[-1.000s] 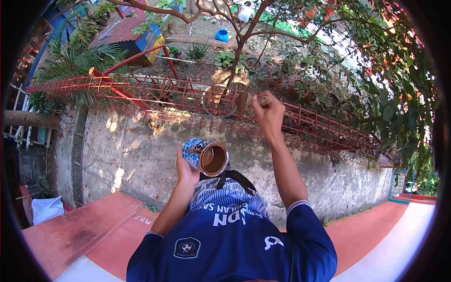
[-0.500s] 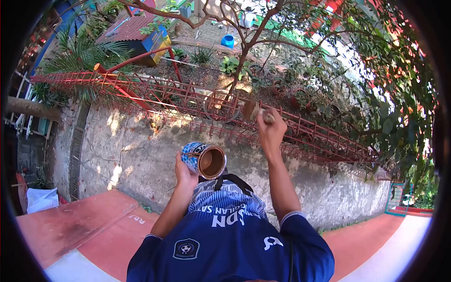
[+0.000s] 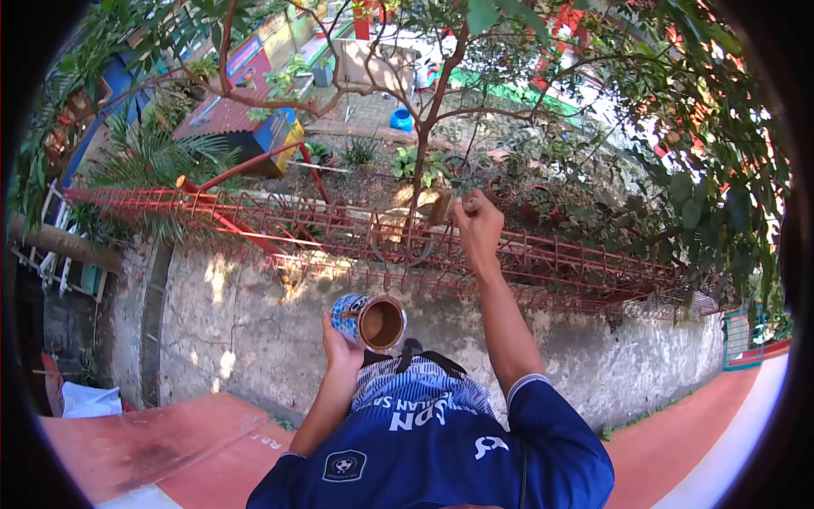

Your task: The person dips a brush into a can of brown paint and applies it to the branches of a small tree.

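My left hand (image 3: 341, 349) is wrapped round a blue-and-white paint can (image 3: 346, 316). The open mouth of the can faces the camera, with brown paint coating its inside and streaks over the label. Farther out, my right hand (image 3: 480, 227) is closed round the handle of a paintbrush (image 3: 442, 208), its brown bristles pointing left. The brush overlaps the top of a red steel-bar framework (image 3: 560, 254) in this view. That framework runs lengthwise along the wall top, and the bristles are close to its upper bars.
A rough concrete wall (image 3: 271, 327) stands in front of me. Behind the framework are a thin tree (image 3: 419, 174), potted plants and a blue pot (image 3: 401, 120). Leafy branches (image 3: 695, 204) hang at the right. A red-painted floor (image 3: 161, 441) lies at the lower left.
The view has tilted up, so the scene sits lower in the frame. My right hand and the paintbrush have shifted slightly along the framework; the left hand still holds the can.
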A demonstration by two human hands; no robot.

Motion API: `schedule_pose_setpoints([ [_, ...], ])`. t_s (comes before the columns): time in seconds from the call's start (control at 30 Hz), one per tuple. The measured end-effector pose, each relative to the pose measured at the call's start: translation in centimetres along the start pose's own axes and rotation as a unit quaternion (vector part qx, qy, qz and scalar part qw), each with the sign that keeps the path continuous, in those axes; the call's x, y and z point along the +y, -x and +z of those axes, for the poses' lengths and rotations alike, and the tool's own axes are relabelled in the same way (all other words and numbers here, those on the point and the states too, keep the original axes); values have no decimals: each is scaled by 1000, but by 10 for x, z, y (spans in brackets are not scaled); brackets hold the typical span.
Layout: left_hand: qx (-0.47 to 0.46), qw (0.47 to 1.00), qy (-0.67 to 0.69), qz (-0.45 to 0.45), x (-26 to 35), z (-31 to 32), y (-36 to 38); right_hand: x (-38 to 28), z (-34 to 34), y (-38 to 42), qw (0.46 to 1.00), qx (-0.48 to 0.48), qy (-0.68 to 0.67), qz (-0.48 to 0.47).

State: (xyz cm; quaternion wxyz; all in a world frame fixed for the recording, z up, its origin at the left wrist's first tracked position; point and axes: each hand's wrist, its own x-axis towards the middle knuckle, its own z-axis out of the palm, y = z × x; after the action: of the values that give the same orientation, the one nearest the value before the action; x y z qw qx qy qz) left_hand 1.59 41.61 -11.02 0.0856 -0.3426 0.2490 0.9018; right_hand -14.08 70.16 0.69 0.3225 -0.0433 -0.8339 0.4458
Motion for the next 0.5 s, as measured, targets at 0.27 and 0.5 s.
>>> schedule_pose_setpoints([
  [0.27,10,1000,0,-20,-16,4,0,-15,-43,63,990,-86,23,105],
  [0.5,18,1000,0,-6,-24,12,4,1,-33,22,995,-50,-19,79],
])
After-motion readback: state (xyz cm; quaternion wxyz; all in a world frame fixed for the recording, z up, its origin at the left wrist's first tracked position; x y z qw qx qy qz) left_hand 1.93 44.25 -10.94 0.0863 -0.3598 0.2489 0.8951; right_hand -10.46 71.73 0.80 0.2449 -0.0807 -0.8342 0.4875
